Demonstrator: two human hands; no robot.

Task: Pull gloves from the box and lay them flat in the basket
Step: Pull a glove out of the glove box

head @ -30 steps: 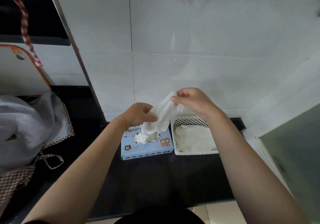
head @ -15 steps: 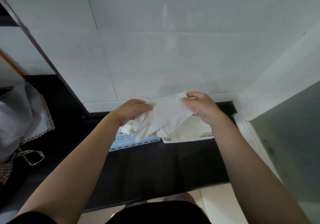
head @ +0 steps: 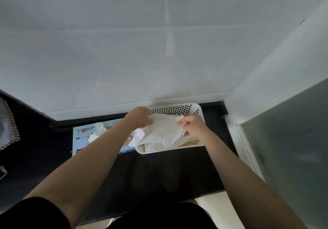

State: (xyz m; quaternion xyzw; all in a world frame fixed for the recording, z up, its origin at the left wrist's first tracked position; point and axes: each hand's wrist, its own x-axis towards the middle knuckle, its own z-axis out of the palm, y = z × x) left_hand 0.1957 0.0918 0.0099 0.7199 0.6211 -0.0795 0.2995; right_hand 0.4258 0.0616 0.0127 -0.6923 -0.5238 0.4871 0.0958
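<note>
1. A cloth [head: 8, 122] with a checked edge lies at the far left on the dark counter [head: 159, 172]; it has no part in the task.
2. The box [head: 83, 140] sits left of centre on the counter, touching or just beside the basket. A crumpled next glove [head: 96, 133] sticks up from its opening, ready to be pulled.
3. The left hand [head: 141, 117] is curled round the left edge of the glove [head: 161, 131], near the basket's back left corner.
4. The glove is stretched between both hands, over the basket and low in it. Its fingers hang past the basket's left end, over the box.
5. It looks thin, very light and limp. It will likely sag, fold on itself and cling wherever it is not held taut. Holding it at two opposite edges, as here, should keep it spread. A single pinch would probably let it bunch.
6. The right hand [head: 192, 126] pinches the glove's right edge between thumb and fingertips.
7. The basket [head: 177, 109], white with a perforated wall, stands against the tiled wall. Pale gloves seem to lie in it already, though the held glove hides most of the inside.
8. Judging by this, the step is lowering and smoothing the glove flat. The trailing fingers need drawing inside the rim first.
</note>
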